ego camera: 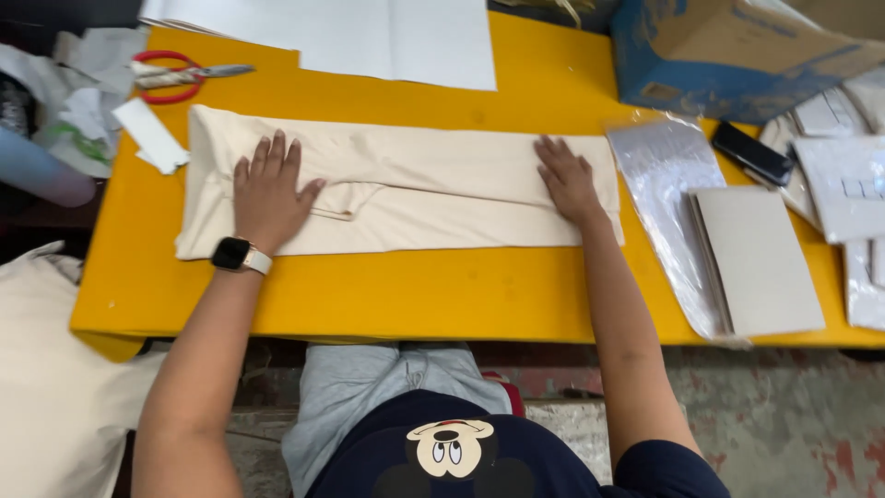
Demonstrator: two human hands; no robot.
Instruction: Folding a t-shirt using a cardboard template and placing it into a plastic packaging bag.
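On the yellow worktop (369, 295), red-handled scissors (175, 77) lie at the far left beside a small white paper slip (152, 136), with crumpled paper just past them. Large white sheets (369, 37) lie along the far edge, and a blue cardboard box (728, 55) stands at the far right. To the right lie a clear plastic bag (659, 175), a stack of grey cardboard sheets (756, 258) and a black phone (751, 153). Nothing lies between the hands. The cream cloth (433, 194) lies across the middle of the worktop, folded into a long flat band with a small folded flap near its left part. The left hand (267, 194), wearing a smartwatch (235, 254), and the right hand (567, 180) rest well apart, palms flat with fingers spread, pressing the cloth near its two ends.
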